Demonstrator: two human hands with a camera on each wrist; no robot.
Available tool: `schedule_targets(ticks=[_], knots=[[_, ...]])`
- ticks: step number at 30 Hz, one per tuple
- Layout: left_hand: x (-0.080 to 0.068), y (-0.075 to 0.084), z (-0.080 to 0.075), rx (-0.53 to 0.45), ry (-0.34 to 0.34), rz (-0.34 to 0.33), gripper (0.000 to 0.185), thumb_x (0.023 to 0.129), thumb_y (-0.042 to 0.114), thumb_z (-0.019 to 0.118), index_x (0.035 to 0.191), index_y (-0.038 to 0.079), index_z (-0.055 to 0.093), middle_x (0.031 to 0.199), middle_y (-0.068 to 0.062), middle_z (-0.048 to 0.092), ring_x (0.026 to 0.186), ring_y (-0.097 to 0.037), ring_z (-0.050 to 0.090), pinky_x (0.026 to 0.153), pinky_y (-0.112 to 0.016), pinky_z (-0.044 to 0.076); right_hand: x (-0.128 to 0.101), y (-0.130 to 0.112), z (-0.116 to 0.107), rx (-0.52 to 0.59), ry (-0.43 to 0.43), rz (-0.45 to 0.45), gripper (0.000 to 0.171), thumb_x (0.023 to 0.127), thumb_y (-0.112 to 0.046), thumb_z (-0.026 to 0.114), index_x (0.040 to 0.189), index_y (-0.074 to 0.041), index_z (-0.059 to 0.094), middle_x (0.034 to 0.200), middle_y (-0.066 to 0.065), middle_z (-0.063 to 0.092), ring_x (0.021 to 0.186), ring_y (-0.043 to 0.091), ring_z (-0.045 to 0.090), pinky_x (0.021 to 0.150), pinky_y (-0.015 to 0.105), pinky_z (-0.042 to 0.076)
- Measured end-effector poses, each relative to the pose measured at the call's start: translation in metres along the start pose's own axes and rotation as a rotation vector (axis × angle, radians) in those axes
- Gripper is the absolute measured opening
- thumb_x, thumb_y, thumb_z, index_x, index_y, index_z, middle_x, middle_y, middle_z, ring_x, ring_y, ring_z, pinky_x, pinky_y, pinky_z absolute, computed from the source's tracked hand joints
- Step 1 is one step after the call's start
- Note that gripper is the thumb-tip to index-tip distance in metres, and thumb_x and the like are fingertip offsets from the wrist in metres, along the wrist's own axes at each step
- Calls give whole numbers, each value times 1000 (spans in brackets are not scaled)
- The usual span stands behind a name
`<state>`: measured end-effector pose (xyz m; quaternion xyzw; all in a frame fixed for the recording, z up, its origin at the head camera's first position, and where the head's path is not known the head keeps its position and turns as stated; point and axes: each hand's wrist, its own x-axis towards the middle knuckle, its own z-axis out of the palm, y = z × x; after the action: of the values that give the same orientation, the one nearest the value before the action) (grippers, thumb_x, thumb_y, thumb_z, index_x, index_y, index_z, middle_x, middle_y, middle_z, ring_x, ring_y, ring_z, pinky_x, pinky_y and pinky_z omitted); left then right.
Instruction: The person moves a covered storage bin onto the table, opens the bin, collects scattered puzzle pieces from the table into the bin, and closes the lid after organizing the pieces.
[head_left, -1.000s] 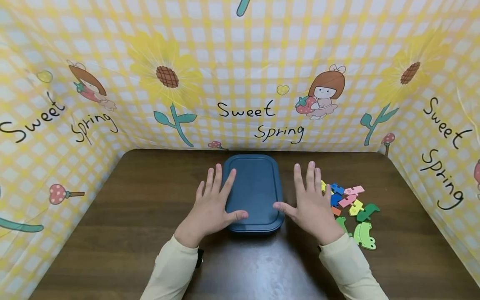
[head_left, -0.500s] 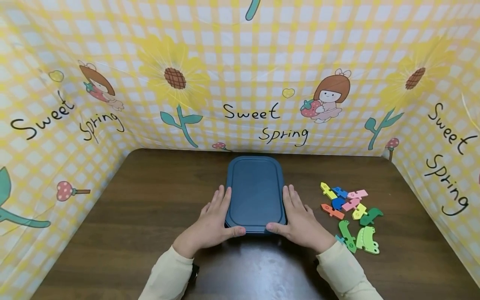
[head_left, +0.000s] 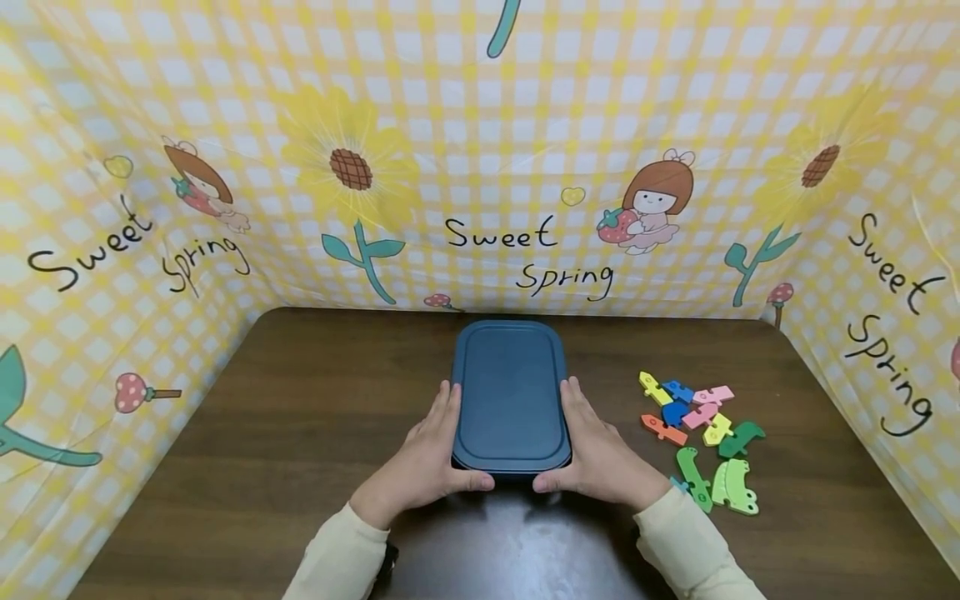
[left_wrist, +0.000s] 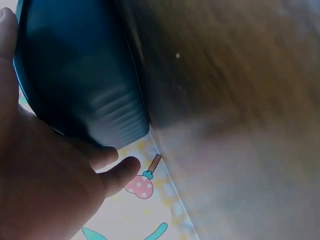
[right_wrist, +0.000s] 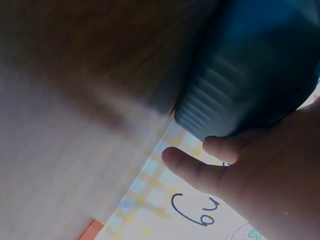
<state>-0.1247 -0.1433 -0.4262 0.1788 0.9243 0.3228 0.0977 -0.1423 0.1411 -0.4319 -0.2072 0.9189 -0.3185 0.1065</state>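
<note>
A dark blue lidded box [head_left: 512, 396] lies flat on the table, its long side pointing away from me. Along its left side rests my left hand [head_left: 420, 462], fingers straight and thumb at the near edge. My right hand [head_left: 603, 462] mirrors it on the right side. In the left wrist view the ridged end of the box [left_wrist: 80, 75] shows beyond the left hand [left_wrist: 45, 180], with two fingers sticking out straight. The right wrist view has the box [right_wrist: 260, 75] beside the right hand [right_wrist: 270, 180], fingers likewise extended. Most fingertips against the box are hidden there.
To the right of the box lie several colourful flat puzzle pieces [head_left: 701, 415], among them a light green frog-like one [head_left: 737, 487]. The brown wooden table [head_left: 225, 467] is walled on its back and sides by a yellow checked cloth [head_left: 487, 108].
Both hands have come down and inward from above the box to its two sides. The thumbs have slid from the lid to its near edge. The view has shifted slightly.
</note>
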Motion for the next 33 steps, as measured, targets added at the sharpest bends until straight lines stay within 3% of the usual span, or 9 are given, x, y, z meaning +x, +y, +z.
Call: schedule_targets(ticks=[5,13,19,33], knots=[[1,-3,1,-34,3,-10,135,78,59,81,160,9,-13,166,-11,-14,152,-26,1,114,-62,17,2,3,3,-9,13,-6,137,75,-66,80,162,-8,-8,167,14,-11,152,33,5,107,70,24],[3,-3,3,-66,33,-29,135,77,58,83,161,10,-10,167,-13,-10,145,-46,24,112,-55,30,3,1,2,5,29,-11,137,74,-67,81,162,-7,-6,167,16,-8,149,38,17,110,61,31],[4,-1,5,-66,42,-34,135,75,58,85,162,9,-8,167,-14,-7,141,-43,33,111,-50,34,2,0,1,7,30,-3,138,73,-65,82,162,-6,-5,167,16,-6,147,40,22,110,56,32],[5,-1,6,-104,40,-42,137,74,61,84,162,14,-10,167,-7,-12,141,-37,35,109,-49,36,1,-1,-1,34,28,-15,139,72,-67,82,162,-5,-6,167,14,-8,150,36,16,112,55,30]])
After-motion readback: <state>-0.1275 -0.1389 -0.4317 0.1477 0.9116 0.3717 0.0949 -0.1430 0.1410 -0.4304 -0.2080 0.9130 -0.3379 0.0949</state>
